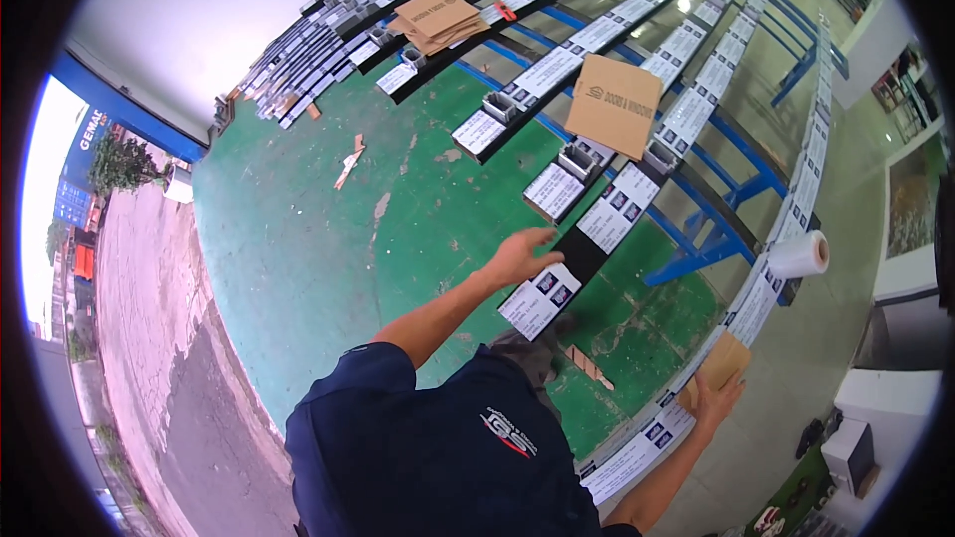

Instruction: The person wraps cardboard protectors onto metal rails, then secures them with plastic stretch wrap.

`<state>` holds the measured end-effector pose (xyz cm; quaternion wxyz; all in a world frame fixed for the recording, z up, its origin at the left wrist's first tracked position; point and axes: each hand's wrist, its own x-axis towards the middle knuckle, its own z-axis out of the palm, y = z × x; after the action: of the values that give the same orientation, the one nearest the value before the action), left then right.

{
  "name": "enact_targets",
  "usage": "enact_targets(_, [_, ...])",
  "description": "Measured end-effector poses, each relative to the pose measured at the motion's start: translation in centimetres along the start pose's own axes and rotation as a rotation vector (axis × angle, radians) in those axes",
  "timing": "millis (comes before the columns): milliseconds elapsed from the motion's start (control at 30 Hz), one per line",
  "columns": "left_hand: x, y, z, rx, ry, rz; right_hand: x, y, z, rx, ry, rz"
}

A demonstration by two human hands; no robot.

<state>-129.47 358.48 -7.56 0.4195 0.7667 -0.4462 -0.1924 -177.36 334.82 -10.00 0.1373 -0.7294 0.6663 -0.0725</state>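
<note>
My left hand [520, 257] reaches over the near end of a long black profile [587, 252] covered in white printed film. Its fingers are apart at the profile's edge, beside a bare black stretch; whether they touch it I cannot tell. Down at the right, my right hand [716, 401] grips a small brown cardboard piece [728, 362], thumb and fingers around its near end. The cardboard lies over another long film-covered profile [637, 455] that curves along the right side.
Blue trestles [731, 214] carry several more long profiles. A large cardboard sheet [615, 104] lies across two of them; a cardboard stack [438, 18] with a red tool [505, 11] beside it is farther back. A clear film roll [799, 255] stands right. Scraps [350, 161] litter the green floor [298, 229].
</note>
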Motion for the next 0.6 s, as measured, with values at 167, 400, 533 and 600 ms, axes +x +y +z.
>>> enact_targets(167, [6.9,-7.2,-11.9,-0.019,0.37,-0.313,-0.6,-2.5,-1.6,0.008,0.091,-0.006])
enact_targets(400, [23.3,-24.5,-34.5,-0.143,0.922,-0.567,0.6,-12.0,-2.9,0.146,0.223,-0.103])
enact_targets(533, [33.4,-35.6,-44.2,-0.239,0.913,-0.648,1.5,-29.8,-2.8,0.351,0.118,-0.205])
enact_targets(600, [36.2,-42.0,-48.6,-0.227,0.923,-0.585,3.4,-39.0,0.6,0.534,-0.029,-0.365])
